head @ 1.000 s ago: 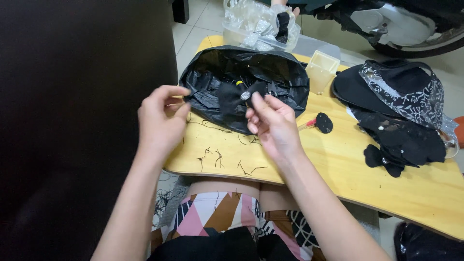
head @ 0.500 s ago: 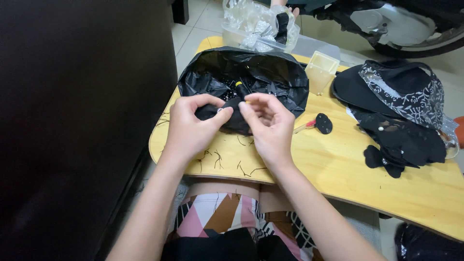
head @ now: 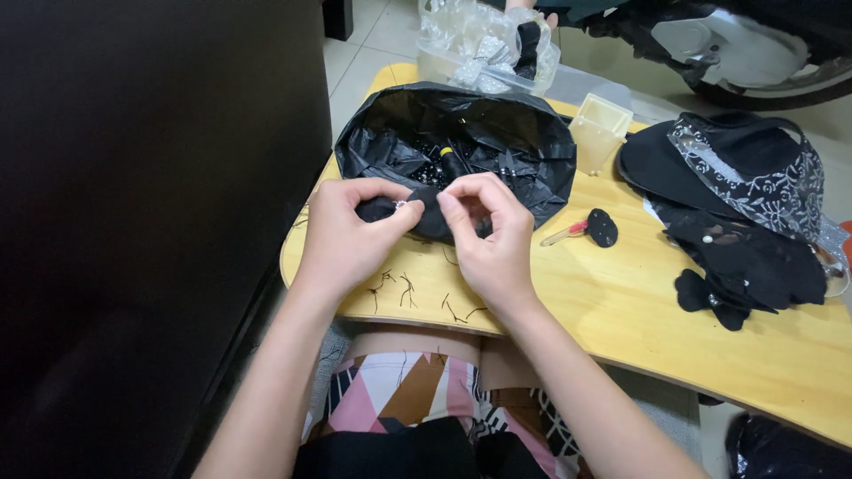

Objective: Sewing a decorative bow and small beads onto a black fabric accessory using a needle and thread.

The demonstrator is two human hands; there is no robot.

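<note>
Two hands meet over the near edge of the wooden surface (head: 621, 302), and we judge the step in hand to be fine work on a small black cloth piece (head: 426, 211), likely fixing a bead or stud to it. From here, the next move would call for a steady pinch and a small, exact motion at the cloth's left tip, where something tiny and pale shows; we cannot tell just what it is.

Just beyond the fingers sits a bowl lined with a black bag (head: 457, 142), with small dark bits inside. Well to the right of the fingers lies a heap of black fabric (head: 737, 204), some of it with silver trim. Between that heap and the fingers rest a clear cup (head: 600, 131) and a small black disc (head: 603, 227). Short thread scraps (head: 399, 288) lie just below the fingers.

The left hand (head: 342, 235) has its fingers closed in a pinch on the cloth's left end. The right hand (head: 493, 239) has its fingers curled tight on the cloth's right side, thumb and forefinger pressed to it. The cloth is held between both hands, just above the surface.
</note>
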